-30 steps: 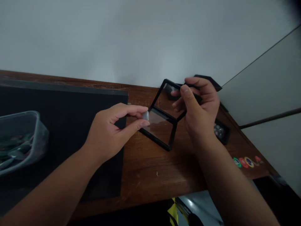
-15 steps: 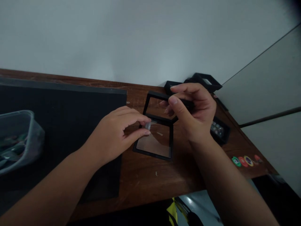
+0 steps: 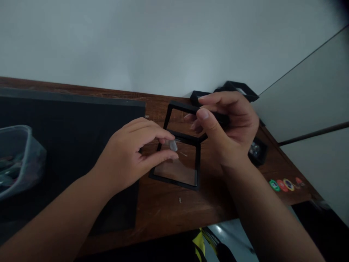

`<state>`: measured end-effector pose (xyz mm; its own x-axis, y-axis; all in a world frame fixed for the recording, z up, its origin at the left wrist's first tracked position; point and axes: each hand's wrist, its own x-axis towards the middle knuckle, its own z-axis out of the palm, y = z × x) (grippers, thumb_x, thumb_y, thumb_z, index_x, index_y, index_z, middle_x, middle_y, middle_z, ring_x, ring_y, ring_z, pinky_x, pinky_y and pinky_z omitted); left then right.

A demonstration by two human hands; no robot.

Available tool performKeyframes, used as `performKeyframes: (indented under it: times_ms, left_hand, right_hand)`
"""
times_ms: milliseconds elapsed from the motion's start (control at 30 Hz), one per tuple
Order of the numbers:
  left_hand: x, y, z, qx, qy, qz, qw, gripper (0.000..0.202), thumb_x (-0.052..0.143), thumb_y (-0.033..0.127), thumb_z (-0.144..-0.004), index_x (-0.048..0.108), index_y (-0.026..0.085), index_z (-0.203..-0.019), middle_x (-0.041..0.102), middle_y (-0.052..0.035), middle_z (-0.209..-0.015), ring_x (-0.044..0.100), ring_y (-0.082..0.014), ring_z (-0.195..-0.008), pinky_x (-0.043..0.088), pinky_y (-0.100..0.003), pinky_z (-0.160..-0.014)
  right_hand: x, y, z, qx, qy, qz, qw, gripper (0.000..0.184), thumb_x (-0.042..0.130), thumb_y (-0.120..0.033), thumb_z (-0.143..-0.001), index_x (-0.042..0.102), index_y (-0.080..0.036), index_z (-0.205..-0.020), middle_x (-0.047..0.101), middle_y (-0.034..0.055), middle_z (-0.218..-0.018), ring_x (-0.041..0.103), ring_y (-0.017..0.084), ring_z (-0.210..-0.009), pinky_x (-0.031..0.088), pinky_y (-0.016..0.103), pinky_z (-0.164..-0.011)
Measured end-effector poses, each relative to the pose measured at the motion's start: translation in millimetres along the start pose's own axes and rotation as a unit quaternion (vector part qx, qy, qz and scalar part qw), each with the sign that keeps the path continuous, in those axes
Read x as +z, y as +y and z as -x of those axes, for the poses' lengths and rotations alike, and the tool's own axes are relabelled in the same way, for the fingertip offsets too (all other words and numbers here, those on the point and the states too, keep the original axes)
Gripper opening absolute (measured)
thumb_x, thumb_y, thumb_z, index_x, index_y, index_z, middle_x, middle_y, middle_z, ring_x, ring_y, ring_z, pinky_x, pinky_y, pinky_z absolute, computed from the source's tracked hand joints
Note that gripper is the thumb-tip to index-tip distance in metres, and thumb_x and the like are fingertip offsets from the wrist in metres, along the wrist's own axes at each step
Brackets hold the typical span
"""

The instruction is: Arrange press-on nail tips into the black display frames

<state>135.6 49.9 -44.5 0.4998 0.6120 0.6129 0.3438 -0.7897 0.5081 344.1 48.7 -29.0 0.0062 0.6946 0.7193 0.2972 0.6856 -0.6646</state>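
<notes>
A hinged black display case [image 3: 191,183] with clear film windows lies open on the wooden table [image 3: 169,213]. Its lower half rests flat, its upper half [image 3: 174,106] is tipped up. My right hand [image 3: 226,131] grips the far edge of that raised half, thumb on top. My left hand [image 3: 131,154] pinches a small grey stone [image 3: 173,145] between thumb and forefinger, right over the lower half's film.
A black mat [image 3: 68,138] covers the table's left side, with a clear plastic tub [image 3: 19,160] of small items on it. More black cases [image 3: 237,89] sit behind my right hand, another with stones [image 3: 256,150] beside it. Coloured round stickers [image 3: 283,185] lie near the right edge.
The case came down from mid-air to the table and opened flatter. My left hand moved the grey stone down over the lower film.
</notes>
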Motion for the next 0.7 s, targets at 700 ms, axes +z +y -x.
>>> performKeyframes:
  times_ms: [700]
  left_hand:
    - [0.3, -5, 3, -0.03, -0.036, -0.059, 0.997, 0.022, 0.076, 0.042, -0.086, 0.066, 0.023, -0.092, 0.071, 0.0006, -0.085, 0.063, -0.0187, -0.083, 0.05, -0.035, -0.079]
  right_hand:
    - [-2, -6, 0, 0.007, -0.023, 0.05, 0.998, 0.007, 0.072, -0.03, -0.091, 0.072, -0.028, -0.097, 0.074, 0.0019, -0.091, 0.073, 0.018, -0.075, 0.064, 0.034, -0.069]
